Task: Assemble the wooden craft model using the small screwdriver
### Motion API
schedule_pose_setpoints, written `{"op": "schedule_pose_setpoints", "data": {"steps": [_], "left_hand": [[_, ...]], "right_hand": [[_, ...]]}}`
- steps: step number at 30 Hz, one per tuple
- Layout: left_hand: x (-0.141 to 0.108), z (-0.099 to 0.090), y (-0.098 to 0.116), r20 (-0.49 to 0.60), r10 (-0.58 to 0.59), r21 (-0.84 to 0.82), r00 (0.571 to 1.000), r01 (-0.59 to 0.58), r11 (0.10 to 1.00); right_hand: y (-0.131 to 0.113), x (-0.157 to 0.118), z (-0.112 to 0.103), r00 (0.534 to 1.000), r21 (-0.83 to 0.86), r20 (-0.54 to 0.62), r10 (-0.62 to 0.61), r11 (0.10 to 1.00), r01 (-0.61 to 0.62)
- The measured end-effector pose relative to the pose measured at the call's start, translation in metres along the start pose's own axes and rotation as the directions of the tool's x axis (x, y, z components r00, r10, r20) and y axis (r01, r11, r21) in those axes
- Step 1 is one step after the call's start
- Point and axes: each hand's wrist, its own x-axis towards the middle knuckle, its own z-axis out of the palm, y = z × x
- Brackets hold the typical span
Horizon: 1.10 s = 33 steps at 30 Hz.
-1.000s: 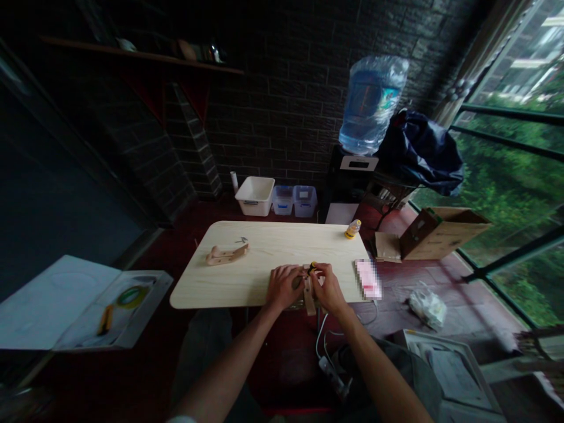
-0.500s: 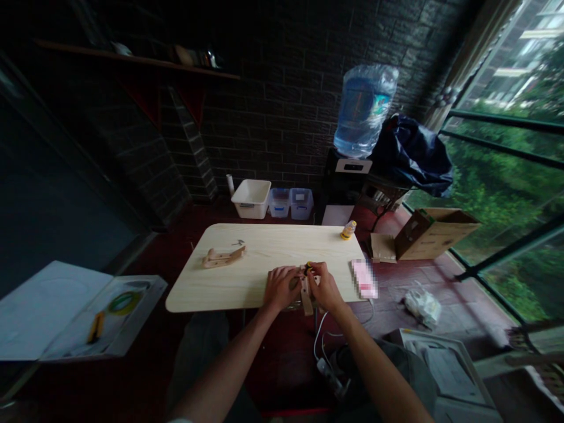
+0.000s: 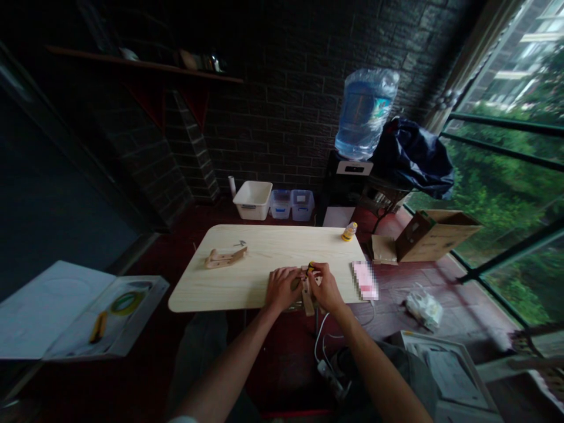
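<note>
At the near edge of the pale table [image 3: 259, 244], my left hand [image 3: 282, 288] grips a wooden assembly [image 3: 307, 298] from its left side. My right hand [image 3: 326, 286] is closed on a small black and yellow tool [image 3: 311, 267], which meets the top of the wood. A strip of the assembly reaches out over the table edge between my hands; the rest is partly hidden by my fingers. Another wooden piece [image 3: 225, 258] lies on the left of the table, with small dark metal parts [image 3: 240, 243] just behind it.
A yellow-capped bottle [image 3: 349, 231] and a pink blurred item [image 3: 365, 279] are at the table's right end. Left stands an open white box [image 3: 145, 326] with tape and an orange tool. Plastic bins [image 3: 253, 201], a water dispenser [image 3: 352, 167] and a cardboard box [image 3: 432, 235] are beyond.
The whole view has shifted slightly. Both hands keep nearly the same place and hold on the wood and the tool.
</note>
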Motion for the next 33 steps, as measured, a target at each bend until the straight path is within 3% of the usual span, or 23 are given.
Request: {"op": "schedule_pose_setpoints", "data": {"steps": [18, 33], "left_hand": [[0.004, 0.001, 0.000, 0.023, 0.001, 0.005, 1.000, -0.001, 1.000], [0.005, 0.002, -0.001, 0.025, -0.010, 0.005, 1.000, 0.010, 1.000]], "right_hand": [[-0.004, 0.012, 0.002, 0.998, -0.040, -0.065, -0.007, 0.999, 0.004], [-0.007, 0.008, 0.003, 0.999, 0.036, -0.018, 0.044, 0.998, -0.043]]}}
